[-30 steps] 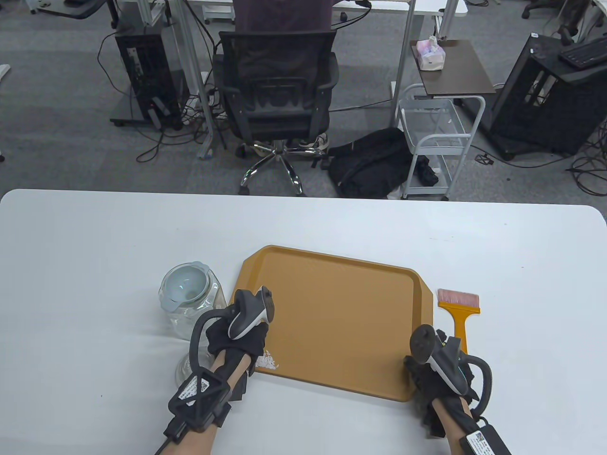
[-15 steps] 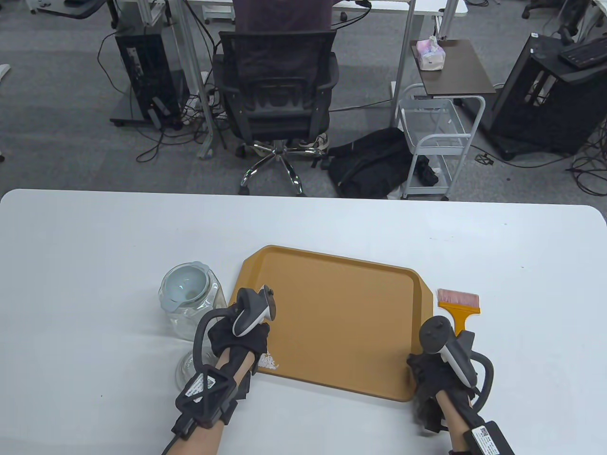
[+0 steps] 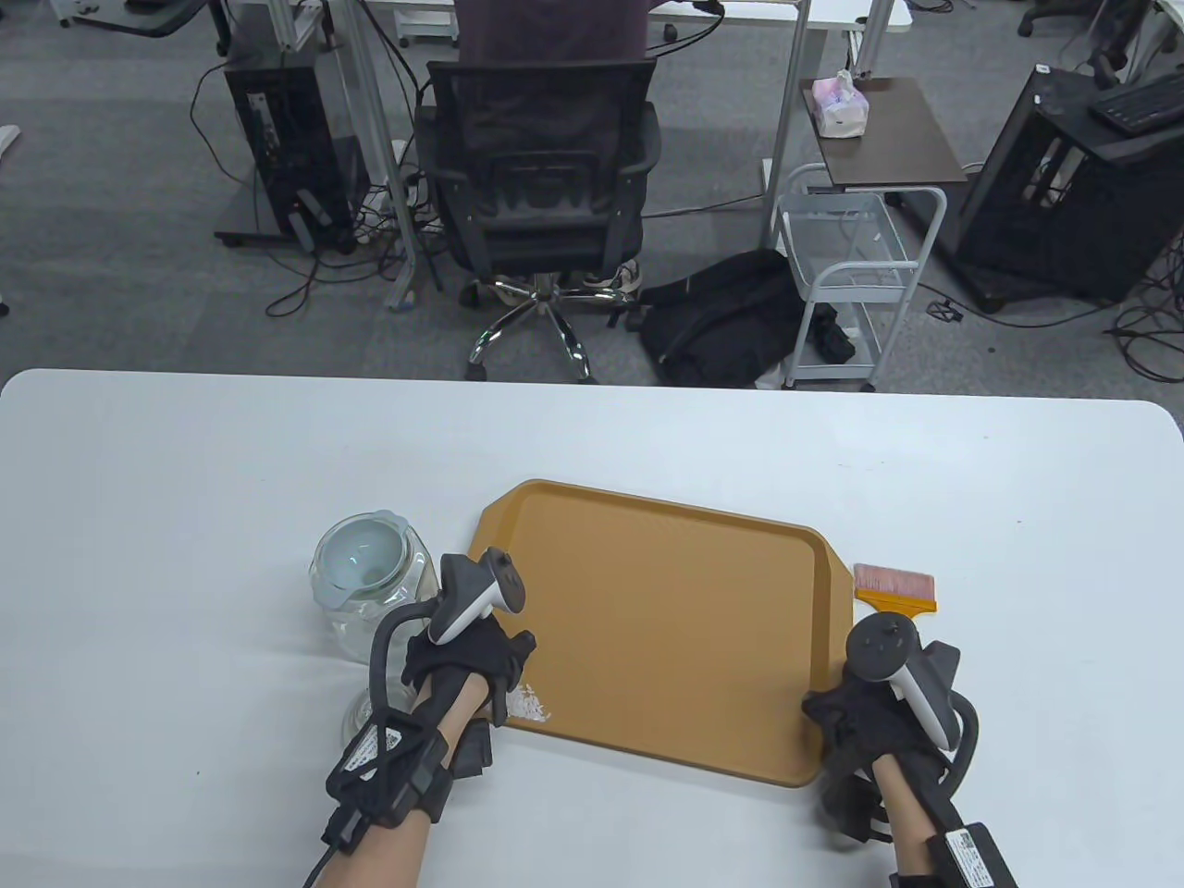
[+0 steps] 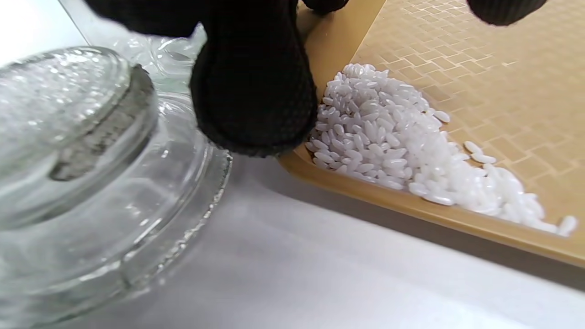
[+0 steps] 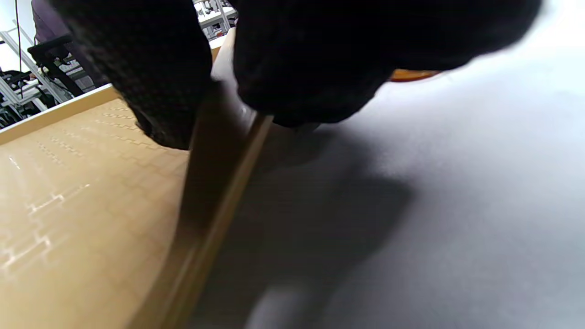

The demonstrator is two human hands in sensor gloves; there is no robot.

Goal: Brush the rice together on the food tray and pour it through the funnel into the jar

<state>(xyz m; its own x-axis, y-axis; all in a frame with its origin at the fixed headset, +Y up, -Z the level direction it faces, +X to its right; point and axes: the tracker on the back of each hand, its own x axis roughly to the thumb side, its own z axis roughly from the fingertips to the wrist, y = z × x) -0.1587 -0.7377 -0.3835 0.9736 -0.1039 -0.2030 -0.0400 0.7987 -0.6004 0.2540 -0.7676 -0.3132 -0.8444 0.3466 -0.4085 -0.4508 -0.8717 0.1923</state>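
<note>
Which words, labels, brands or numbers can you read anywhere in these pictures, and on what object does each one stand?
No text can be read.
White label on the left wrist strap: print and a code pattern, too small to read.
White label on the right wrist strap: the same, too small.
Tissue pack on the side table: pattern only, blurred.
Tray, jar and brush: no markings visible.

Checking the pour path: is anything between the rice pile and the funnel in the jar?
Nothing visible on the table does. The rice sits in the tray's near left corner, and the jar with its funnel stands just left of the tray. Only the left hand, holding the tray's left edge, lies between them.
</note>
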